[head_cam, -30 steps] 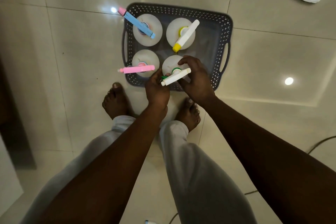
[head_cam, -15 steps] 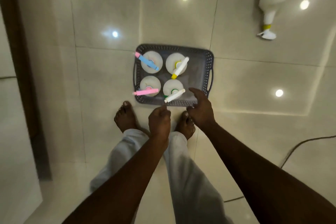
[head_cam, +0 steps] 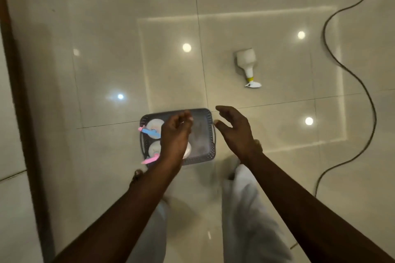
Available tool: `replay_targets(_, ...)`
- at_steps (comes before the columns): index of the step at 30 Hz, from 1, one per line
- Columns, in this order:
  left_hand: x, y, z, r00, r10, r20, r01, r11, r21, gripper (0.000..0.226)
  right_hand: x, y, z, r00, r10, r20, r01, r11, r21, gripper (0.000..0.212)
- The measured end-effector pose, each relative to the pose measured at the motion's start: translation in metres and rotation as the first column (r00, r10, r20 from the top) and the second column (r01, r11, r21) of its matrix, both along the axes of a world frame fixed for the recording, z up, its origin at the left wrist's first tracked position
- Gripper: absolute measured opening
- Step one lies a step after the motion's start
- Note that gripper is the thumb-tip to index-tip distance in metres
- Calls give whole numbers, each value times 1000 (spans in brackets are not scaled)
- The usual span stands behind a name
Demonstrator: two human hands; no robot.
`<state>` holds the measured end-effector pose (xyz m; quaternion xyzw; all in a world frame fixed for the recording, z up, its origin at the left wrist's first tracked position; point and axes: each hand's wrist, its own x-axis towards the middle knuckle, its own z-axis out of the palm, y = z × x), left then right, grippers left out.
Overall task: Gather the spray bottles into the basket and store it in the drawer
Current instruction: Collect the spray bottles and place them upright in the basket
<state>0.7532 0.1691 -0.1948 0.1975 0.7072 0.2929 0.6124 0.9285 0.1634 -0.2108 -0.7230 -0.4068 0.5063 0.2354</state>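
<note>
A grey perforated basket (head_cam: 208,134) sits on the tiled floor in front of my feet. White spray bottles stand upright in it: one with a blue trigger (head_cam: 152,129), one with a pink trigger (head_cam: 152,153); the others are hidden behind my left hand (head_cam: 176,136). That hand hovers above the basket with loosely curled fingers and holds nothing. My right hand (head_cam: 235,132) is raised just right of the basket, fingers spread, empty. Another white spray bottle with a yellow collar (head_cam: 248,66) lies on its side on the floor, far right of the basket.
A dark cable (head_cam: 361,87) snakes across the floor on the right. A dark wooden edge (head_cam: 19,113) runs down the left side. My white-trousered legs (head_cam: 245,209) stand below the basket. Ceiling lights reflect in the glossy tiles.
Both hands have let go of the green-collared bottle in the basket and lifted away. The view has risen and pulled back, bringing the lying bottle nearer the centre.
</note>
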Motion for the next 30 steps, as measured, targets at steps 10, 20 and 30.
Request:
replay_targets(10,123,115,-51,895,-305,-326,374,911,172,31,119,67,-66,837,-417,-353,331,901,-280,41)
replay_targets(20,245,238,-143,444,-702,-557,884,447,140,45,196,131,-170,405,-765,-501,394,640,-659,14)
replay_targets(30,313,296,-238,38,-847,-531,971,157,-180,59,199,182,-255,19,-879,-476,382,446,-809,64)
